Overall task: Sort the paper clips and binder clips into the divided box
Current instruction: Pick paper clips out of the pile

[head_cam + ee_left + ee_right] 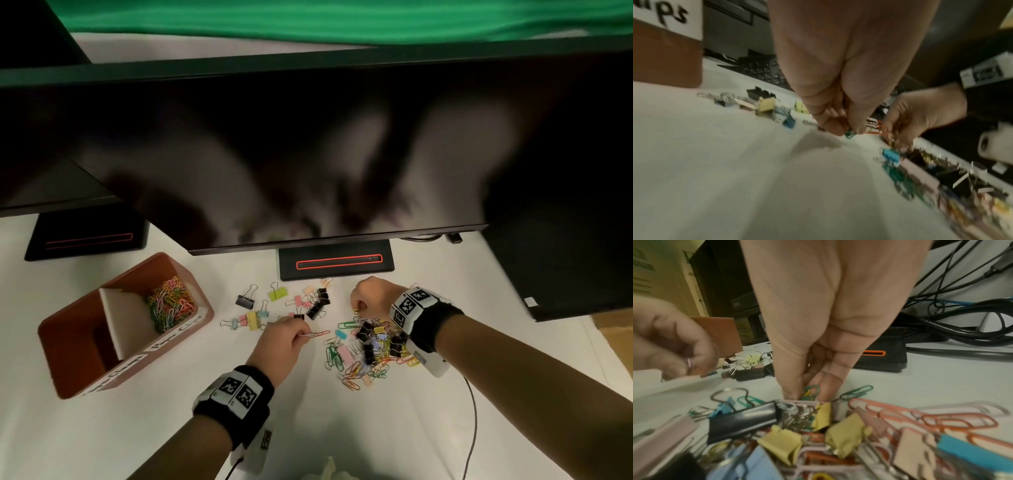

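Both hands pinch paper clips: left hand (279,337) several, right hand (370,297) two.

Divided box (78,342) labels blurred, partly unreadable.

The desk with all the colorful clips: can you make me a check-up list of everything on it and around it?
Surface: white desk, bare in front of the person.
Job's things: brown divided box; paper clips fill its far compartment, the near one looks empty. Mixed pile of clips by the right wrist; binder clips spread out at centre.
Clutter: crumpled white thing at the near edge.
Hands: left hand pinches several paper clips; right hand pinches clips at the pile's far edge.
Cables: black cable across the desk; tangled black cables behind.
Surroundings: dark monitor, its stand, green cloth.
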### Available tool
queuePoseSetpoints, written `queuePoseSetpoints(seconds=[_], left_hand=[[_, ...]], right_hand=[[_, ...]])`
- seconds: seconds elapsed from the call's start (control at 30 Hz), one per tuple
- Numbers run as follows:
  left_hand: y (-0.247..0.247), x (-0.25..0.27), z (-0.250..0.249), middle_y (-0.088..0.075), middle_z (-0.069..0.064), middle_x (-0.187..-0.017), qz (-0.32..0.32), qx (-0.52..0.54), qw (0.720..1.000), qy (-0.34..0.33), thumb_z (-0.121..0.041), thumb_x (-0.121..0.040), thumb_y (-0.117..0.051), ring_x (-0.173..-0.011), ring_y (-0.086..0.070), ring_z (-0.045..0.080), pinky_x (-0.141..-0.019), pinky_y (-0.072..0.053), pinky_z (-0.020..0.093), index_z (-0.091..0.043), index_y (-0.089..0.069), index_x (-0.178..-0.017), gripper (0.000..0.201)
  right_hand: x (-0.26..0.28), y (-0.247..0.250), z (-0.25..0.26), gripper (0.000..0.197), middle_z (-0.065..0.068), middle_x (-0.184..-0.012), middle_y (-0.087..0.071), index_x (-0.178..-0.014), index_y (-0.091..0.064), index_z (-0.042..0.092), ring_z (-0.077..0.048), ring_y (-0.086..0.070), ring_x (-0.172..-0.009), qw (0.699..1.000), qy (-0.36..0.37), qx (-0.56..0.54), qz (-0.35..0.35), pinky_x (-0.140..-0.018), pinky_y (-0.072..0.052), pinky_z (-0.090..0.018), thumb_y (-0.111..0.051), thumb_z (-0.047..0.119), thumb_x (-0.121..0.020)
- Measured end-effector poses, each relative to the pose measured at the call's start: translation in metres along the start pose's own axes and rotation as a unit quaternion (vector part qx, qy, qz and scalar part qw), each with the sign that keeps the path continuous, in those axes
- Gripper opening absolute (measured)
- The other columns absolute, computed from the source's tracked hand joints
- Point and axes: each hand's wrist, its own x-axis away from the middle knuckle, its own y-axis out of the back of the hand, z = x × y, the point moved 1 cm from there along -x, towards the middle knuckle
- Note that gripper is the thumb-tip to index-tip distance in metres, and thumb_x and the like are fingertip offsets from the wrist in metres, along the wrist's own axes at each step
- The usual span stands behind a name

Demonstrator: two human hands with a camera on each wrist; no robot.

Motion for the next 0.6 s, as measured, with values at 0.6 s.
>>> queuePoseSetpoints(seconds=[0.6], left_hand=[[0.192,0.058,0.096,-0.067,0.002,-0.086,-0.227,0.075,0.941,0.241,-0.014,-0.084,-0.065,-0.082,-0.061,0.016,-0.078,-0.047,0.029,-0.016,-0.064,-0.087,0.003]], right_hand=[[-0.069,0.067,0.262,0.013,-0.008,-0.095,-0.068,-0.096,-0.066,0.010,-0.024,-0.062,-0.089,0.955,0.188,-0.137,-0.185,-0.081,-0.051,-0.032,-0.065,0.013,-0.084]])
